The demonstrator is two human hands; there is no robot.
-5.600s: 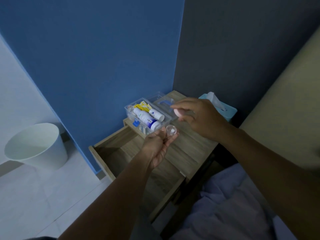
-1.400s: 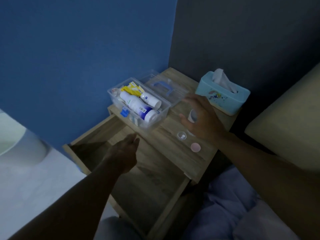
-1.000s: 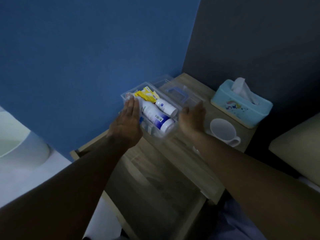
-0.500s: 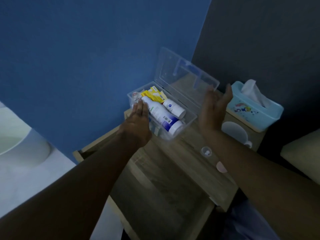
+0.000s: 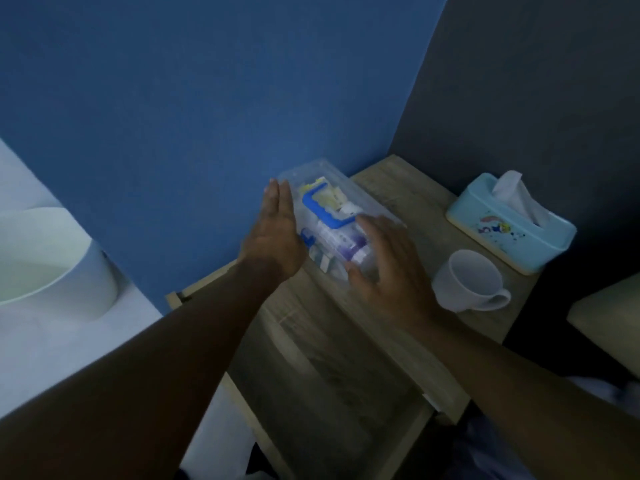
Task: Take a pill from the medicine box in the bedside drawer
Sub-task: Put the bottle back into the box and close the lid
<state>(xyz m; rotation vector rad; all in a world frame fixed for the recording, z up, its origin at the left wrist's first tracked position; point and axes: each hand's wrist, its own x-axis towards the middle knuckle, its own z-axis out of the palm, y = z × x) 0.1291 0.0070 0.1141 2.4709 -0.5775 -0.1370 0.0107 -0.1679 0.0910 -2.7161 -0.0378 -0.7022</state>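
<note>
Two hands rest on the medicine box [image 5: 341, 216], which sits on the counter [image 5: 408, 202] above the open drawer [image 5: 322, 382]; the left hand [image 5: 277, 233] lies flat along its left side, grip loose, and the right hand [image 5: 388, 268] presses spread fingers on the closed lid, holding nothing; the box looks light, stiff and smooth, so it may slip; the blue handle [image 5: 323, 211] on top seems the safest place to hold; through the clear walls bottles and packets show, but no loose pill; the white cup [image 5: 467, 282] beside it looks empty; tissues stick out of the tissue box [image 5: 509, 226]
</note>
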